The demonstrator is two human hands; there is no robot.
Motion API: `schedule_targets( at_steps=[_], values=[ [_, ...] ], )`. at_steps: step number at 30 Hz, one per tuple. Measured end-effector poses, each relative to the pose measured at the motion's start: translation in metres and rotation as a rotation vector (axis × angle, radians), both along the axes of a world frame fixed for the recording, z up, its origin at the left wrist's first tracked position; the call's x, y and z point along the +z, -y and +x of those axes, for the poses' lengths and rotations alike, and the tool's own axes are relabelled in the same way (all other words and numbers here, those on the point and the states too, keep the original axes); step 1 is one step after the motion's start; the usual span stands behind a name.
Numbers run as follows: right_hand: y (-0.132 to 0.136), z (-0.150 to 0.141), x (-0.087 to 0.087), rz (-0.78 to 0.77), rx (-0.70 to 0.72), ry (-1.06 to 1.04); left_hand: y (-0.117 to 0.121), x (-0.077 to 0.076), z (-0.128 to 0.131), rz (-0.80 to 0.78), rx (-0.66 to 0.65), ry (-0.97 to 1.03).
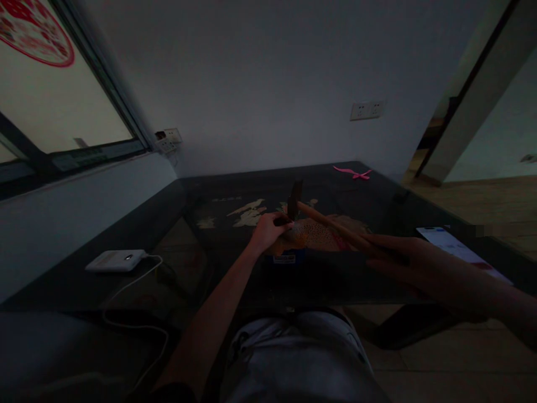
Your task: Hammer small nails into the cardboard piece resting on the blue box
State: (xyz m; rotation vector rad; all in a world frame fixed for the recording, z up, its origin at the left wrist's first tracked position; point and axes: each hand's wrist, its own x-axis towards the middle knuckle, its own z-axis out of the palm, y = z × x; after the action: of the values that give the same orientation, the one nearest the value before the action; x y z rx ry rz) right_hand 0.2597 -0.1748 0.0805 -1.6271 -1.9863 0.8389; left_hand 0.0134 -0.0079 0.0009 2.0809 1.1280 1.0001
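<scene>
Dark-headed, wooden-handled hammer [329,223]: likely head-heavy; hold handle's far end, where right hand [413,263] wraps it.
Left hand [267,230]: near hammer's head, pinching something unclear.

Far below the left fingers [282,218], the person has on soft, pale grey clothes [302,361] with some dark lines. A black sleeve [174,393] shows on the left arm.

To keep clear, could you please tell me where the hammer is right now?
In the head view, the hammer is in the right hand, its head near the picture's centre, close by the left hand.
</scene>
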Motion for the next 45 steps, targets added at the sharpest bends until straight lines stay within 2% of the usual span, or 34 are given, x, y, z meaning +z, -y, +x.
schedule_targets(
  at_steps=[3, 8, 15, 19, 22, 26, 31, 33, 36, 38, 41, 45],
  values=[
    [-0.003, 0.0, -0.002, -0.004, -0.007, -0.007, -0.001, -0.001, -0.001, -0.005, -0.001, 0.012],
    [0.001, 0.0, 0.003, 0.074, -0.011, -0.023, 0.001, 0.0, 0.001, -0.007, -0.025, 0.045],
    [-0.006, 0.0, -0.011, -0.003, -0.054, -0.077, 0.001, 0.002, 0.001, -0.027, 0.024, 0.004],
    [0.0, 0.002, -0.007, -0.009, -0.062, -0.156, 0.002, 0.002, 0.0, -0.025, -0.015, 0.033],
    [0.007, 0.004, -0.012, -0.043, -0.063, -0.235, 0.0, -0.001, 0.001, -0.013, -0.031, 0.075],
    [0.014, 0.0, -0.037, -0.106, -0.158, -0.441, -0.001, -0.004, 0.003, 0.07, -0.078, 0.215],
    [0.022, -0.017, -0.075, -0.153, -0.326, -0.72, 0.012, 0.012, -0.006, 0.394, 0.013, 0.395],
    [0.023, -0.022, -0.089, -0.154, -0.322, -0.859, 0.022, 0.02, -0.016, 0.441, 0.022, 0.401],
    [0.023, -0.024, -0.11, -0.133, -0.265, -1.039, 0.035, 0.025, -0.041, 0.42, 0.024, 0.299],
    [0.024, -0.022, -0.125, -0.138, -0.224, -1.121, 0.041, 0.02, -0.063, 0.368, 0.105, 0.217],
    [0.031, -0.018, -0.145, -0.149, -0.18, -1.193, 0.043, 0.002, -0.099, 0.222, 0.28, 0.098],
    [0.04, -0.016, -0.159, -0.186, -0.214, -1.204, 0.048, -0.031, -0.134, 0.023, 0.336, -0.164]
  ],
)
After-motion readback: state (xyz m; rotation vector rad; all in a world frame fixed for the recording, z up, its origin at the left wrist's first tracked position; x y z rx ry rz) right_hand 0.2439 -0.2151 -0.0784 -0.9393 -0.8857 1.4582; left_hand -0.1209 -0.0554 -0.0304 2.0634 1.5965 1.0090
